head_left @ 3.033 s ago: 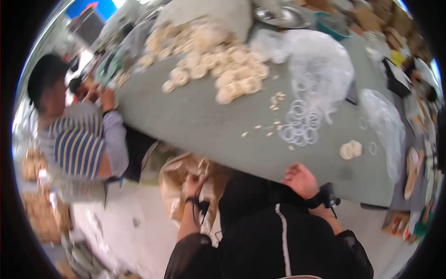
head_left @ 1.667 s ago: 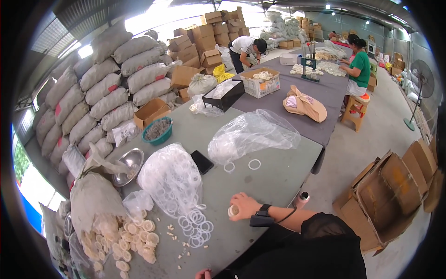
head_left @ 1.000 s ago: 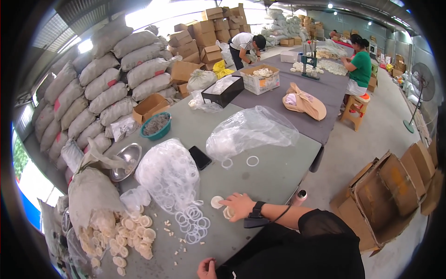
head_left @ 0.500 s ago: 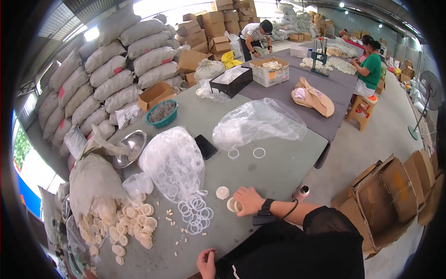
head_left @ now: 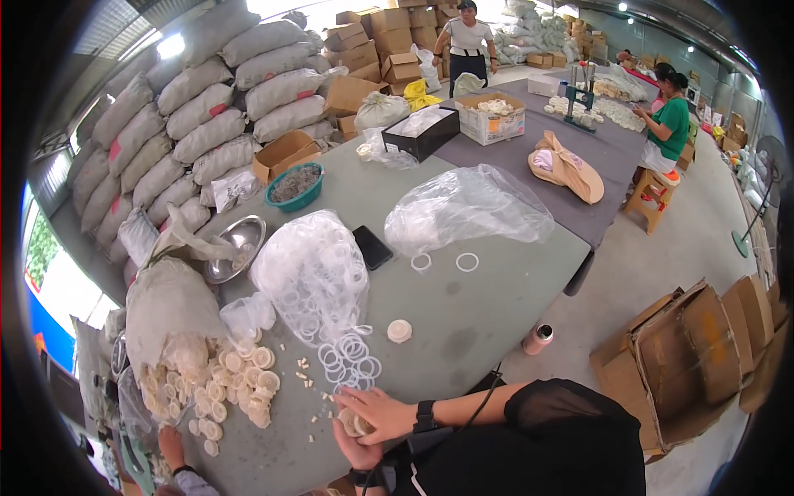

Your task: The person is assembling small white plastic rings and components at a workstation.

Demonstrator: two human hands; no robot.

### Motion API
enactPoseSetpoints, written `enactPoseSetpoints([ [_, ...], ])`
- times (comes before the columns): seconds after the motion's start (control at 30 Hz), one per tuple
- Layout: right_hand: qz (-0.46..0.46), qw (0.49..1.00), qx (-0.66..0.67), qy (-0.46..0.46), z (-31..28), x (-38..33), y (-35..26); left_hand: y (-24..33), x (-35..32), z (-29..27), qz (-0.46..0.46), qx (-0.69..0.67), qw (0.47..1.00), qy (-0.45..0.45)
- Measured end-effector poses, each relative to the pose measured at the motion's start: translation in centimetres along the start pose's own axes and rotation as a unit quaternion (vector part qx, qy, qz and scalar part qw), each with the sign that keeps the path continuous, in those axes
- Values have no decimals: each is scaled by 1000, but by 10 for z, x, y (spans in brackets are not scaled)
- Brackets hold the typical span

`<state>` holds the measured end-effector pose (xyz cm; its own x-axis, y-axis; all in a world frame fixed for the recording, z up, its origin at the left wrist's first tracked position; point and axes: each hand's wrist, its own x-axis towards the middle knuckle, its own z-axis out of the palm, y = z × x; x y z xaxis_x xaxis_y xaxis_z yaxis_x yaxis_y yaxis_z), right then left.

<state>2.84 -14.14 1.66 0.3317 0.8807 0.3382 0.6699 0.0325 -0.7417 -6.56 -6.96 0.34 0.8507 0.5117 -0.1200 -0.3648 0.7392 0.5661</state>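
Near the table's front edge my left hand [head_left: 357,453] and my right hand [head_left: 382,416] meet around a few round cream plastic discs [head_left: 356,425]. The left hand cups them from below, and the right hand's fingers lie across them from above; their undersides are hidden. Just past my fingertips lie loose translucent rings [head_left: 351,360], spilling from a clear bag of rings [head_left: 308,269]. A single cream disc [head_left: 399,331] rests on the table beyond my right hand. Small cream pieces [head_left: 305,374] are scattered to the left, beside a heap of cream discs [head_left: 240,382].
An open sack [head_left: 175,302] stands behind the heap. Another person's hand [head_left: 171,449] touches the table's left edge. Farther off are a metal bowl [head_left: 238,248], teal basin [head_left: 295,188], phone [head_left: 373,247] and clear plastic bag [head_left: 467,207]. A pink bottle [head_left: 538,339] stands right of the table.
My right hand has moved left with the discs and joined my left hand. Another person's hand has appeared at lower left. The person at the back has straightened up.
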Motion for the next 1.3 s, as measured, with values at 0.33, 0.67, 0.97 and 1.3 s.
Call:
enactPoseSetpoints([
  [0.33, 33, 987, 160, 13, -21, 8, 0, -25, -3, -36, -97, -163, 981, 36],
  [0.67, 239, 918, -311, -56, -78, 20, 109, -22, -10, -19, -102, -143, 982, 65],
  [0.97, 87, 989, -41, 109, -69, 13, 73, -21, -19, -31, -92, -71, 991, 71],
  [1.3, 12, 965, 227, -130, -26, -9, -3, -11, -21, -36, -153, 93, 983, 41],
])
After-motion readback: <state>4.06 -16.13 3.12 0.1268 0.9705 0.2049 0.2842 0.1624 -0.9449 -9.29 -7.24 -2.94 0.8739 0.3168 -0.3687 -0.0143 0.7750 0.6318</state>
